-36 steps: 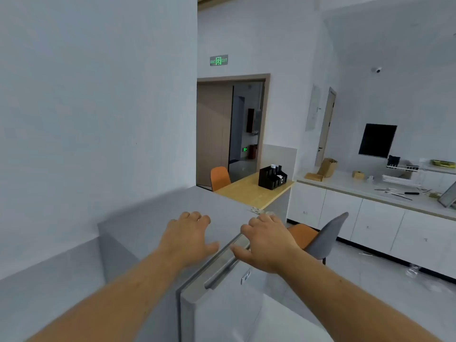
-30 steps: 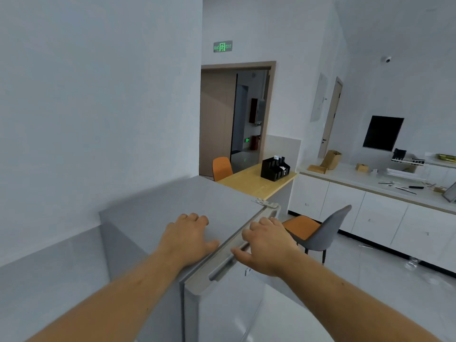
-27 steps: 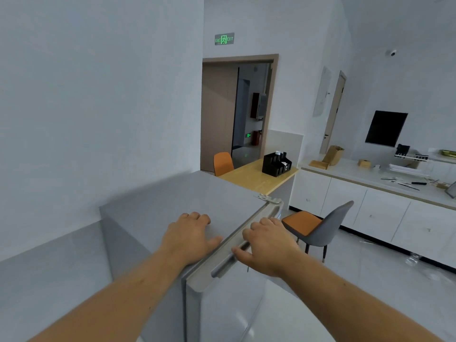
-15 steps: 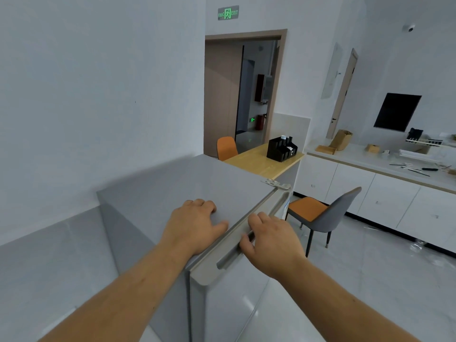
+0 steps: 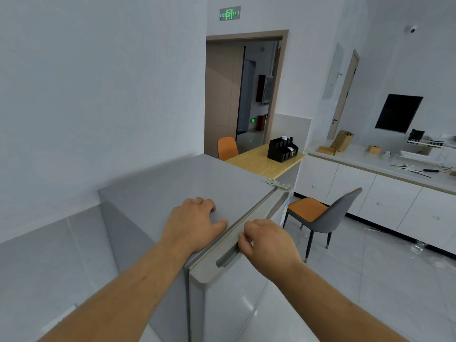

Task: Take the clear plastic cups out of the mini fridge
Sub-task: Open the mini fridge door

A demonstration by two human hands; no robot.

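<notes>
A grey mini fridge (image 5: 172, 188) stands against the left wall, and I look down on its flat top. Its door (image 5: 232, 299) faces right and sits nearly shut, with a narrow seam along the top edge. My left hand (image 5: 195, 223) lies flat on the fridge top, fingers spread. My right hand (image 5: 266, 240) curls its fingers into the recessed handle (image 5: 229, 257) along the door's top edge. No clear plastic cups are in sight; the fridge's inside is hidden.
A grey chair with an orange seat (image 5: 318, 215) stands just right of the door. Behind the fridge is a wooden counter (image 5: 261, 161) with a black organiser (image 5: 282, 149). White cabinets (image 5: 385, 201) line the right wall. An open doorway (image 5: 246, 95) lies beyond.
My view has tilted down and nearer to the fridge. My right hand has slid along the door's top edge and hooked its fingers into the handle. My left hand stays on the top.
</notes>
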